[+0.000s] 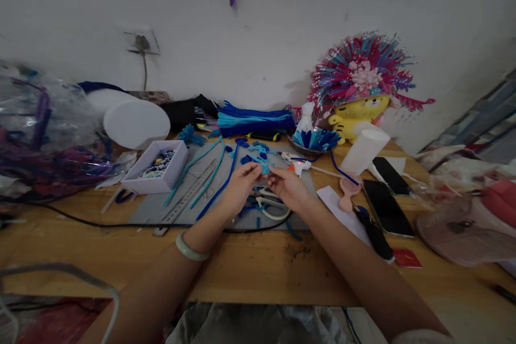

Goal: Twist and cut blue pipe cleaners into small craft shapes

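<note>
Both of my hands meet over the grey mat (145,210), pinching a small light-blue pipe-cleaner piece (265,168) between thumbs and fingertips. My left hand (241,187) grips its left side, and my right hand (293,187) its right side. Just beyond the fingertips lie several small blue pipe-cleaner shapes (258,147). White-handled scissors (274,209) rest under and between the hands. Left of them are a metal ruler (189,193) and long blue pipe cleaners (220,185). A glue gun (297,165) with an orange part lies just past my right hand.
A white box of beads (155,185) stands left. Bundled blue pipe cleaners (253,120) lie at the wall, beside a bowl of blue pieces (316,145). Right are a white cylinder (365,151), phones (387,207) and a yellow plush toy (363,113) with a headdress. A black cable (108,224) crosses the front.
</note>
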The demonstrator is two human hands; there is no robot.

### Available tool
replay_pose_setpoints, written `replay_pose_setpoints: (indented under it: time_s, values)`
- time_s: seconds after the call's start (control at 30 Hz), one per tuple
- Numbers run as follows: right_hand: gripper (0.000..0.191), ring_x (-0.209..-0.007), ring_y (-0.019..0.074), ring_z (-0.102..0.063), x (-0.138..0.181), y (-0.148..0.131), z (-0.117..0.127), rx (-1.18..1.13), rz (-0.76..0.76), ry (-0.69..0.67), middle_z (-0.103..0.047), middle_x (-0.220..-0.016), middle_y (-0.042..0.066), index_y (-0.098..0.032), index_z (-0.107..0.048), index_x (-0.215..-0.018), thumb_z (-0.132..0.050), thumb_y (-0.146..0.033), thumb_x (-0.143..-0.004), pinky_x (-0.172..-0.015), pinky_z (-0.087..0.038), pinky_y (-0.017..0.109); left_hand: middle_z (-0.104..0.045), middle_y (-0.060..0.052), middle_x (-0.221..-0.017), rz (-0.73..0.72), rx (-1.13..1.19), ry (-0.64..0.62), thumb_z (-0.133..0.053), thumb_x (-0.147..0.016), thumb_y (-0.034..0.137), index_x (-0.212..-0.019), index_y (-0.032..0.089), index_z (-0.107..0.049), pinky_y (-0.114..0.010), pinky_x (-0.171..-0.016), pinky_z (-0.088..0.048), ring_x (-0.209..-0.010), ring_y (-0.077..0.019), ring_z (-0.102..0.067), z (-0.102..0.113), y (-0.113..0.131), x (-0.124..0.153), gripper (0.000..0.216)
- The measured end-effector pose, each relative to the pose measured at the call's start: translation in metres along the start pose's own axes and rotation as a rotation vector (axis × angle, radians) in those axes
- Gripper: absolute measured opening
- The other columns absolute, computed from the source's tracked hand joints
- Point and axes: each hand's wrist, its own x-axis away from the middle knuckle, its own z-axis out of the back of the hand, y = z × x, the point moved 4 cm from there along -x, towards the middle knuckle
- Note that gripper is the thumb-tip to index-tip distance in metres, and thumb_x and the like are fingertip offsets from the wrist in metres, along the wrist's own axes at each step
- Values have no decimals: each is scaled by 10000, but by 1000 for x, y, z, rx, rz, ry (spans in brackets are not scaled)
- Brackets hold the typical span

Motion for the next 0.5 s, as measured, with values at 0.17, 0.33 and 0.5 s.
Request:
replay_pose_setpoints:
  time_s: [0.17,0.33,0.5]
  values:
    - [166,-622,103,-517,0,-7,4,285,273,77,-561,-660,-20,-171,-567,-652,-652,-303,-596,-640,-442,250,-587,11,-701,89,113,38,-710,-554,273,-702,140,-612,-250,-729,-420,-688,-95,-538,0,-1,0,222]
    - [175,-630,118,-542,2,-12,4,483,368,128,-572,-685,-15,-184,-564,-698,-618,-331,-619,-610,-457,253,-561,19,-633,141,86,21,-707,-570,312,-671,138,-585,-226,-632,-408,-611,-81,-508,1,-5,0,235]
    - [175,-579,115,-546,3,-13,4,451,358,132,-570,-638,-32,-199,-534,-697,-618,-331,-619,-568,-470,248,-502,37,-582,77,-77,-53,-655,-622,359,-623,146,-553,-211,-550,-362,-545,-71,-450,-2,-4,1,236]
